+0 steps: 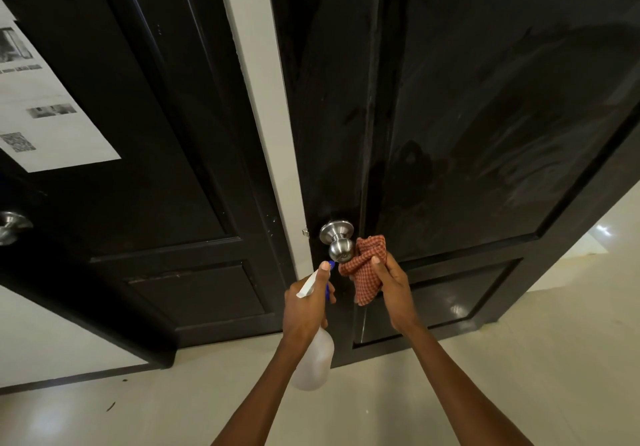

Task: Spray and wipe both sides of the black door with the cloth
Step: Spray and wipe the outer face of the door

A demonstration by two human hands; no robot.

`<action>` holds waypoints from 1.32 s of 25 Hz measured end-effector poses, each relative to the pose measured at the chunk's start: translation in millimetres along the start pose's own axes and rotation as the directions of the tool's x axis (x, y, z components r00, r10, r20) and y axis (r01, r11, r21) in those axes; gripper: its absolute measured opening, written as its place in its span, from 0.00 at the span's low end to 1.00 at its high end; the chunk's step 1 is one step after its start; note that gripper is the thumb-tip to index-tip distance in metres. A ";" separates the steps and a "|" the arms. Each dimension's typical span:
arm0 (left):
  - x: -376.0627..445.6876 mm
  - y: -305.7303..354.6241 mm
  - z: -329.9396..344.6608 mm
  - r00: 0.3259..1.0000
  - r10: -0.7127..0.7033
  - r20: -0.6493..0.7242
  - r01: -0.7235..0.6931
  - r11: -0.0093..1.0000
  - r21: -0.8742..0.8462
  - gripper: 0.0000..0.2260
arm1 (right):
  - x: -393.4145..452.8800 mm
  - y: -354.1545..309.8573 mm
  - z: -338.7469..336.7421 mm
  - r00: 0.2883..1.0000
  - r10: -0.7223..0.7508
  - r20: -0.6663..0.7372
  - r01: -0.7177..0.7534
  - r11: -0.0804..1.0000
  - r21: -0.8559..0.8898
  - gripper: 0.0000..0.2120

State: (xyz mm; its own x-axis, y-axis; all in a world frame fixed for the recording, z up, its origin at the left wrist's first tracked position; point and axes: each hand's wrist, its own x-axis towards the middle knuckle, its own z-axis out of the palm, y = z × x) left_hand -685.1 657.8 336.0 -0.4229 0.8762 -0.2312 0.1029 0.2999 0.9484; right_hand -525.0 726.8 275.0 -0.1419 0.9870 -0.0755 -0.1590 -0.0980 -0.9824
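The glossy black door (485,116) fills the right half of the view, with faint streaks on its upper panel. A steel knob (338,243) sticks out from its left edge. My left hand (306,302) grips a clear spray bottle (313,359) with a white and blue head, its nozzle pointing up toward the knob. My right hand (391,283) holds a bunched orange checked cloth (365,271) just right of the knob, close to the door face.
A second black door (121,134) stands at the left with a white paper notice (41,106) taped on it and its own steel knob (12,226). A white frame strip (266,106) separates the two doors. Pale glossy floor tiles (519,359) lie below.
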 end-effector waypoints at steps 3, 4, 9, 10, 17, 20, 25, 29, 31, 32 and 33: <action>-2.0 -4.5 2.1 1.000 -0.018 0.016 0.017 0.999 0.048 0.27 | -3.6 6.2 4.1 1.000 0.004 0.017 -0.004 1.000 0.000 0.19; -2.3 -5.7 3.2 1.000 -0.018 0.010 0.017 0.999 0.048 0.26 | -5.0 5.8 6.2 1.000 0.006 0.020 -0.006 1.000 -0.002 0.21; -3.7 -3.6 6.9 0.996 -0.034 -0.086 0.033 0.999 -0.012 0.24 | -5.7 8.0 12.8 0.998 -0.055 0.028 0.055 0.998 -0.028 0.24; -2.9 -1.9 5.5 0.994 -0.037 -0.103 0.034 0.999 -0.030 0.22 | -3.4 7.2 17.5 0.995 -0.082 0.056 0.085 0.994 -0.065 0.22; -3.1 -0.2 -4.6 0.971 -0.090 -0.220 0.063 0.990 -0.127 0.28 | 41.7 0.6 45.5 0.760 -0.518 0.393 0.530 0.143 -0.836 0.19; 1.6 -1.2 -4.7 0.970 -0.115 -0.215 0.087 0.987 -0.136 0.28 | 49.9 -8.4 39.3 0.718 -0.478 0.506 0.557 -0.041 -0.829 0.17; -2.6 -0.3 -7.2 0.966 -0.130 -0.222 0.099 0.984 -0.147 0.32 | 37.8 14.8 52.1 0.889 -0.449 0.085 0.395 0.663 -0.635 0.22; -6.3 2.7 -11.8 0.972 -0.091 -0.216 0.058 0.986 -0.155 0.17 | 27.6 4.2 58.4 0.978 -0.166 -0.124 0.132 0.961 -0.243 0.17; -8.1 4.2 -12.4 0.979 -0.063 -0.193 0.033 0.988 -0.153 0.15 | 27.1 -1.3 54.6 0.988 -0.048 -0.149 0.035 0.995 -0.090 0.18; -8.5 4.0 -12.4 0.982 -0.047 -0.183 0.018 0.988 -0.153 0.18 | 26.5 -0.8 50.2 0.985 -0.018 -0.172 0.006 0.997 -0.071 0.19; -10.0 5.3 -12.3 0.984 -0.033 -0.176 0.008 0.990 -0.141 0.21 | 24.9 -0.3 45.4 0.977 -0.022 -0.213 0.003 0.996 -0.090 0.19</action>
State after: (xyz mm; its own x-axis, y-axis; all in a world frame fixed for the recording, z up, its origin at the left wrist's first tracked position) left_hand -691.4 646.0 346.0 -0.5782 0.7854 -0.2208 -0.0286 0.2510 0.9676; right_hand -572.9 745.6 281.2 0.0735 0.9933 -0.0888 -0.0708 -0.0836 -0.9940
